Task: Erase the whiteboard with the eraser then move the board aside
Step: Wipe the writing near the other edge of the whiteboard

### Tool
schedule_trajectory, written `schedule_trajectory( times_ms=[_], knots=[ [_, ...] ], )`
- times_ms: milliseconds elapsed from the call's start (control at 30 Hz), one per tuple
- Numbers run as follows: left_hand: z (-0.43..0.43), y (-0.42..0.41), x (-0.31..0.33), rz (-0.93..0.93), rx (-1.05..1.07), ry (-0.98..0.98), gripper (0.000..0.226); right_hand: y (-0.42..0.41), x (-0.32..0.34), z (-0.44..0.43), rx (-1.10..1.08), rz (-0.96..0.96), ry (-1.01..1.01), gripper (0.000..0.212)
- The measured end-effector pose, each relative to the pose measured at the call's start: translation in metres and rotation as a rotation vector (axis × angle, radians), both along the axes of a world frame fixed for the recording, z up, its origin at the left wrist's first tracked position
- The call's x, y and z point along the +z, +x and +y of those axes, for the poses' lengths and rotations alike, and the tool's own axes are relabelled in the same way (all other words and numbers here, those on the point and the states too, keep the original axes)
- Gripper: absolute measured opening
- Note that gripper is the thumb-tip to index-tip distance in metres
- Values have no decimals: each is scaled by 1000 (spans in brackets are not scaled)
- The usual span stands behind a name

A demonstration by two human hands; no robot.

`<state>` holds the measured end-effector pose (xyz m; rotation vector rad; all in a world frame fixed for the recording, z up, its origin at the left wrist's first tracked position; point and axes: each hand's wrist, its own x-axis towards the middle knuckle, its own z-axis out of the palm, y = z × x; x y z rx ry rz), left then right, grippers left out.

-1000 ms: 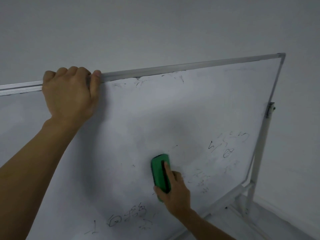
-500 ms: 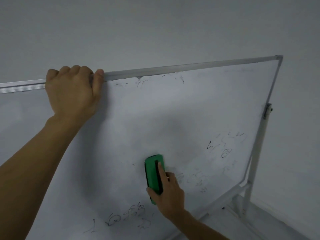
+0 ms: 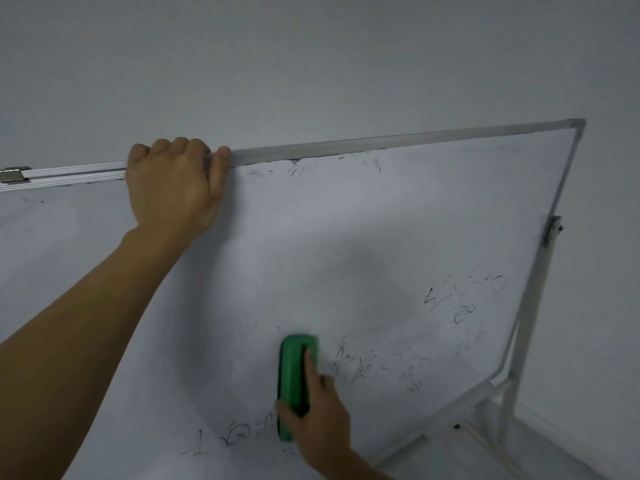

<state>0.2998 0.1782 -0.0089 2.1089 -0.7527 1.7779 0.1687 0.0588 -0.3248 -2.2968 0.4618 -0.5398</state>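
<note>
The right hand [image 3: 317,422] grips a green eraser [image 3: 294,382], index finger stretched along its back, holding it flat and upright against the lower middle of the whiteboard [image 3: 346,237]. The left hand [image 3: 173,185] curls its fingers over the board's aluminium top frame [image 3: 398,138]. Black marker scribbles [image 3: 457,299] lie right of and below the eraser, too smeared to read, and the stand's white leg [image 3: 519,341] rises behind the right edge.

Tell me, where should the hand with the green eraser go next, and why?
Probably a short wipe down and left: the right hand holds the eraser flat on the whiteboard, and dark scribbles sit right by its lower end. The left hand grips the top frame, steadying it. Fainter marks to the right can follow.
</note>
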Motion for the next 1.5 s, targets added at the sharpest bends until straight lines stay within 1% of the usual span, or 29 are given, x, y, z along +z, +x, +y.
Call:
schedule_trajectory(
  times_ms=[33, 67, 133, 167, 200, 267, 300, 367, 433, 500, 533, 600, 633, 700, 800, 833, 900, 933, 1000, 1067, 1100, 1133, 1200, 1233, 1300, 1367, 1433, 1467, 1500],
  knots=[
    [2, -2, 1, -1, -3, 2, 55, -8, -3, 0, 61, 43, -55, 97],
    [3, -3, 1, 1, -5, 6, 54, -12, -2, -10, 69, 62, -90, 96],
    [3, -6, 2, -1, -4, 19, 53, -12, 4, -48, -68, 17, -65, 95],
    [3, -7, 3, 4, 0, 22, 53, -8, 9, -75, -174, -18, -11, 94],
    [1, -8, 4, 11, 1, 22, 53, -2, 15, -104, -283, -44, 91, 94],
    [-3, -11, 5, 17, 16, 23, 54, 5, 31, -157, -438, -69, 380, 94],
    [-8, -12, 5, 21, 24, 20, 55, 6, 36, -173, -476, -89, 494, 94],
    [-10, -12, 3, 36, 49, -7, 56, 12, 38, -166, -481, -125, 565, 93],
    [-16, -12, 2, 52, 72, -51, 57, 11, 29, -124, -383, -122, 451, 93],
    [-19, -10, 2, 60, 85, -94, 57, 5, 14, -71, -208, -42, 276, 96],
    [-20, -10, 1, 66, 85, -112, 56, -2, 8, -55, -131, -3, 231, 99],
    [-18, -8, 0, 66, 90, -124, 55, -7, -1, -57, -76, 10, 173, 100],
    [-16, -8, 0, 65, 93, -123, 54, -6, -1, -72, -94, -3, 171, 98],
    [-15, -9, -1, 61, 96, -113, 54, -1, 3, -121, -235, -77, 231, 94],
    [-17, -8, -1, 41, 116, -114, 53, 8, 23, -203, -451, -148, 488, 93],
    [-18, -8, 0, 42, 129, -114, 53, 11, 29, -218, -488, -163, 549, 94],
    [-20, -7, -1, 54, 152, -129, 54, 16, 31, -216, -501, -192, 566, 94],
    [-22, -7, -1, 62, 155, -137, 55, 18, 25, -200, -473, -190, 518, 93],
    [-23, -2, 0, 91, 146, -163, 57, 15, 4, -147, -342, -144, 311, 94],
    [-19, 4, 2, 149, 127, -143, 61, 0, -17, -99, -103, -52, 66, 95],
    [-16, 4, 3, 161, 129, -106, 63, -6, -26, -90, -6, -6, -30, 95],
    [-13, 6, 3, 157, 137, -81, 64, -13, -29, -91, 44, 11, -123, 93],
    [-10, 2, 3, 148, 120, -123, 62, -18, -30, -117, 12, -26, -239, 90],
    [-11, 0, 2, 132, 114, -140, 59, -19, -27, -135, -47, -56, -217, 88],
    [-17, -6, 2, 98, 158, -133, 55, -14, -15, -174, -215, -73, -94, 89],
    [-22, -11, 3, 71, 191, -95, 55, -4, -2, -200, -391, -98, 132, 92],
    [-27, -12, 3, 57, 196, -86, 55, 6, 11, -199, -501, -149, 331, 92],
    [-26, -11, 3, 47, 195, -81, 54, 11, 15, -187, -511, -167, 345, 92],
    [-28, -10, 1, 38, 184, -73, 53, 13, 14, -172, -496, -187, 287, 92]
  ],
)
